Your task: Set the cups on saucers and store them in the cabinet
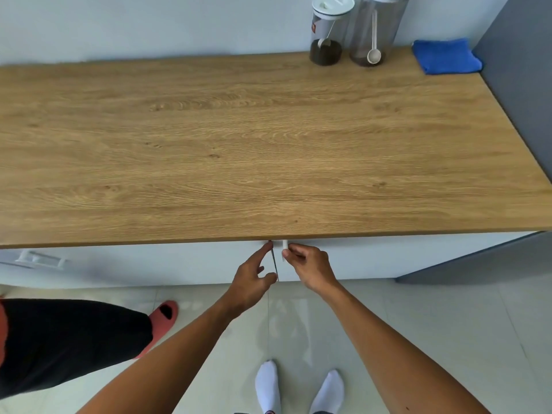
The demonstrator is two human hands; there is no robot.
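Note:
A white cabinet (373, 258) runs under the wooden countertop (239, 144). Its two doors meet at a narrow seam below the counter's front edge. My left hand (254, 279) has its fingers on the edge of the left door (149, 264) at that seam. My right hand (307, 264) pinches the small white handle (284, 245) of the right door. Both doors look shut or nearly so. No cups or saucers are in view.
Two clear canisters with white scoops (327, 31) (375, 31) and a folded blue cloth (446, 56) sit at the counter's back right. A grey wall panel (519, 85) borders the right. Another person's leg in a red slipper (161, 321) stands at my left.

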